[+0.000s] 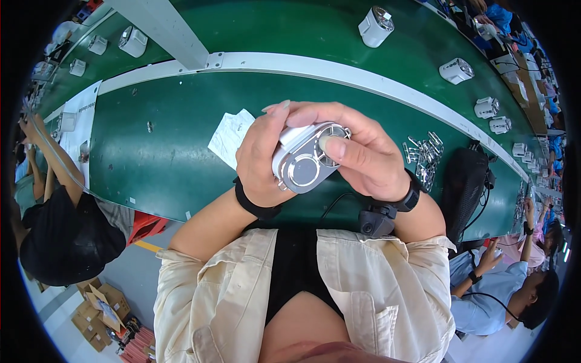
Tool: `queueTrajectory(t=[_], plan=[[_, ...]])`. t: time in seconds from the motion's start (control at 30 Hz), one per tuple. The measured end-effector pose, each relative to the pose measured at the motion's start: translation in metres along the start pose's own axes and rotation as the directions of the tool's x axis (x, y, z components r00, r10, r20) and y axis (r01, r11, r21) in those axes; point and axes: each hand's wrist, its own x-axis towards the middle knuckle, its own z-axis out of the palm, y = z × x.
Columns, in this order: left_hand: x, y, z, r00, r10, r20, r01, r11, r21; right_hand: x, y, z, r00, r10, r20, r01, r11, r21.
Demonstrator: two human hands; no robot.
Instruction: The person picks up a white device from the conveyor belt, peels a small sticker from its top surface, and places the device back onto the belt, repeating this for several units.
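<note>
Above the green tabletop I hold a white housing with a silver-grey oval face (310, 166) between both hands. Its face carries two round parts, and small wire clasps stick out at its ends. My left hand (260, 158) wraps around the left side, fingers curled over the white body. My right hand (372, 158) grips the other side, its thumb pressed on the upper right round part and its fingers behind the housing. The underside is hidden by my hands. A crumpled white sheet (229, 138) lies just left of my left hand.
A pile of metal clasps (426, 154) lies on the table (163, 145) to the right, beside a black mesh bag (463, 187). Beyond the white rail (290, 63), similar white housings (376, 27) stand on a green belt. Co-workers (72, 233) sit on both sides.
</note>
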Motion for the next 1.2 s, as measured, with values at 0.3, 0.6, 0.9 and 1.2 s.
queueTrajectory(t=[0.3, 0.6, 0.9, 1.2], plan=[[0.002, -0.004, 0.001, 0.998, 0.062, 0.001, -0.062, 0.998, 0.022, -0.002, -0.001, 0.004, 0.996, 0.013, -0.093, -0.024, 0.992, -0.125], [-0.007, -0.005, 0.005, 0.997, 0.005, -0.072, -0.009, 0.999, -0.048, 0.001, -0.007, 0.008, 1.0, -0.018, -0.012, 0.018, 1.0, 0.018], [-0.006, -0.002, 0.004, 0.995, -0.045, -0.09, 0.043, 0.999, -0.027, -0.002, -0.006, 0.004, 0.998, -0.044, 0.05, 0.051, 0.988, -0.148], [-0.001, -0.002, -0.001, 0.999, 0.036, -0.02, -0.034, 0.997, 0.069, -0.002, -0.004, 0.004, 0.999, -0.041, 0.034, 0.043, 0.998, -0.048]])
